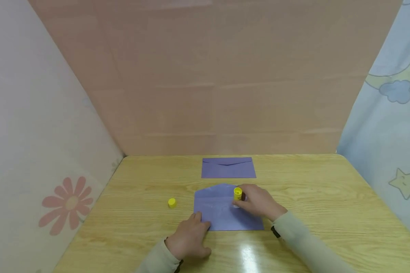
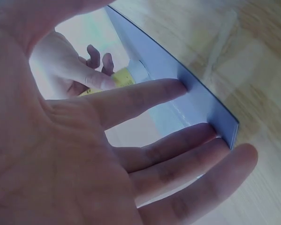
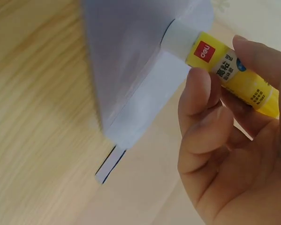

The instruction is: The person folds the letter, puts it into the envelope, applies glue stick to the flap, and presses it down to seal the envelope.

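A purple envelope [image 1: 218, 218] lies on the table with its flap unfolded away from the person. My right hand [image 1: 259, 201] pinches a yellow glue stick [image 1: 237, 194] between thumb and fingers, upside down. The white end of the glue stick [image 3: 180, 40] meets the envelope [image 3: 126, 47] near the flap's fold in the right wrist view. At the envelope's lower left corner rests my left hand [image 1: 190, 236], its fingertips touching the paper. In the left wrist view the fingers [image 2: 140, 101] are extended and spread.
The yellow cap [image 1: 172, 203] of the glue stick stands left of the envelope. Farther back lies a second purple envelope [image 1: 229, 170] with its flap folded down. A brown paper-like backdrop [image 1: 218, 94] rises behind the wooden table [image 1: 314, 189], with patterned curtains at both sides.
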Demonstrator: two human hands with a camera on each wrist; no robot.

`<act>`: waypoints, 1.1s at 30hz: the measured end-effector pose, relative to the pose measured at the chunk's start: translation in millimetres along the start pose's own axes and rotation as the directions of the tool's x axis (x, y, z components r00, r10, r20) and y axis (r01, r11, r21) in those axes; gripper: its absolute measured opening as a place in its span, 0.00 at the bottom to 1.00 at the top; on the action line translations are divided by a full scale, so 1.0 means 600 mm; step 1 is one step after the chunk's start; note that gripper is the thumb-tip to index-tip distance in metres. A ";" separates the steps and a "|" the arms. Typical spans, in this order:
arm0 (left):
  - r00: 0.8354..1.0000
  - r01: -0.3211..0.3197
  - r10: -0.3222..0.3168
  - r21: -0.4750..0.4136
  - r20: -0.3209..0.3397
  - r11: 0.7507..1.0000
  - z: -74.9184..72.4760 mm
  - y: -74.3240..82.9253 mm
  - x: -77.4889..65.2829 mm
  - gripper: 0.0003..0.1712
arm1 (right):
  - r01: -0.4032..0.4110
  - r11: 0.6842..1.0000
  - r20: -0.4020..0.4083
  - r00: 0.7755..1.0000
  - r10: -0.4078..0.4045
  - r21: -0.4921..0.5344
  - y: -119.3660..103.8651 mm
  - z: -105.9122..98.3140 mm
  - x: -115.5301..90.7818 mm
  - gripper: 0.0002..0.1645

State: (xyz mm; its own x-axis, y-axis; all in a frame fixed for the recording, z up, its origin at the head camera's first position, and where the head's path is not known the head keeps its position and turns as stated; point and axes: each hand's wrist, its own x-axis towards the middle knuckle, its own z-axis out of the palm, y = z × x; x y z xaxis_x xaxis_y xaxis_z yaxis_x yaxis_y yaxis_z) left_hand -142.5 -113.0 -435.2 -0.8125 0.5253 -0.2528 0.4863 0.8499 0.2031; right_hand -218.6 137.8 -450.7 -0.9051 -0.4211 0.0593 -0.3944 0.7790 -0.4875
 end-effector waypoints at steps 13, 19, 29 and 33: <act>0.999 -0.032 0.032 -0.006 -0.010 0.999 0.003 -0.005 -0.004 0.36 | -0.061 0.998 -0.015 0.998 0.061 0.007 0.046 -0.026 -0.033 0.15; 0.999 -0.033 0.033 -0.018 -0.008 0.999 0.005 -0.009 -0.004 0.38 | -0.075 0.997 -0.016 0.997 0.075 -0.004 0.056 -0.036 -0.042 0.14; 0.998 -0.063 0.062 -0.064 -0.016 0.996 -0.003 -0.023 0.001 0.37 | -0.155 0.987 -0.103 0.982 0.158 0.038 0.069 -0.059 -0.050 0.15; 0.995 -0.068 0.056 -0.152 -0.080 0.986 -0.011 -0.047 0.005 0.33 | -0.191 0.958 -0.165 0.959 0.228 0.216 0.073 -0.069 -0.053 0.17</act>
State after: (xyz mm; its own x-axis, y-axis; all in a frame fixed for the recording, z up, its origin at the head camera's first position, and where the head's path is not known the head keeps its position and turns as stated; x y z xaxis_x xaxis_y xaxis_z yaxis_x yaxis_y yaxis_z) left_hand -160.8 -135.5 -435.7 -0.8070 0.5673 -0.1641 0.4858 0.7957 0.3616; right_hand -213.9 204.5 -438.1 -0.9847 -0.1493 0.0896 -0.1707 0.7256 -0.6666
